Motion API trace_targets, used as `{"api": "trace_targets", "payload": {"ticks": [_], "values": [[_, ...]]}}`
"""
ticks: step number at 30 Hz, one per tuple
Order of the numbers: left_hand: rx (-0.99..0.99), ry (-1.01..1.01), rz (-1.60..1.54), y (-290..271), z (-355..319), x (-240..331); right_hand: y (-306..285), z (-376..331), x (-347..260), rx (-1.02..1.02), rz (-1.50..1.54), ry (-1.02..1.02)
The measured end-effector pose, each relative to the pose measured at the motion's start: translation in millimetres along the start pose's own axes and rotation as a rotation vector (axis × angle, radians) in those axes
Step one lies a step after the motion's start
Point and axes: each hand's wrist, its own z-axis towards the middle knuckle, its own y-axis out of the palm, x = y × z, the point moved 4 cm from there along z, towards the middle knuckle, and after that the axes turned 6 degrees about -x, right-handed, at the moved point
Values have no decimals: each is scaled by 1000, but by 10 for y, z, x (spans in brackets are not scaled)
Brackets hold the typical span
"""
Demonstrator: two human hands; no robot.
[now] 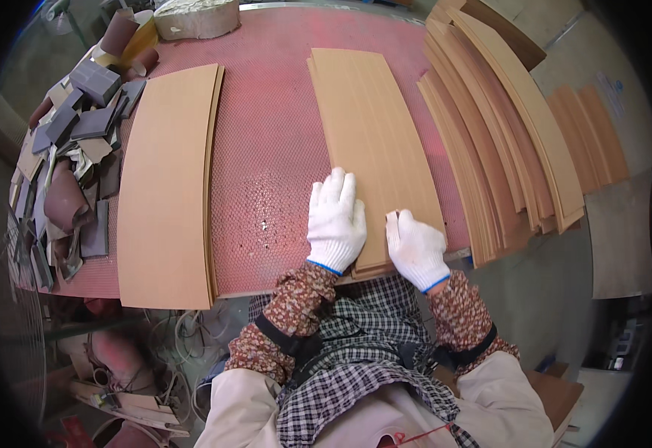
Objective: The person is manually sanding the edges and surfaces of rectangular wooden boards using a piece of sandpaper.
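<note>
A small stack of long, light-brown wood panels (374,134) lies in front of me, pointing away from my body. My left hand (337,222), in a white knit glove, rests flat over the stack's left edge with its fingers stretched out. On the near right part of the top panel is my right hand (417,248), also gloved. Its fingers are curled closed, and a small dark edge shows between thumb and forefinger. What that piece is, I cannot make out. Another stack of similar panels (165,187) lies to the left, its near end at the table's front edge.
The table has a red, mesh-textured top (266,119). Along its left side, grey blocks (96,81) and sandpaper pieces (66,196) lie heaped. A tall fanned pile of brown panels (490,119) stands on the right. A pale wrapped lump (197,18) sits at the back.
</note>
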Motion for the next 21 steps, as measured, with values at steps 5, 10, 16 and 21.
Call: {"api": "trace_targets", "payload": {"ticks": [5,10,16,21], "values": [[-62,44,45,8,-35,-65,159,-681,42,106,-6,-15],[25,136,82,-79,7,-52,254,-875,-82,160,34,-85],[-64,52,0,3,-39,-58,228,-773,-223,155,-1,-142],[5,92,79,6,-86,-107,255,-771,-218,140,-11,-115]]}}
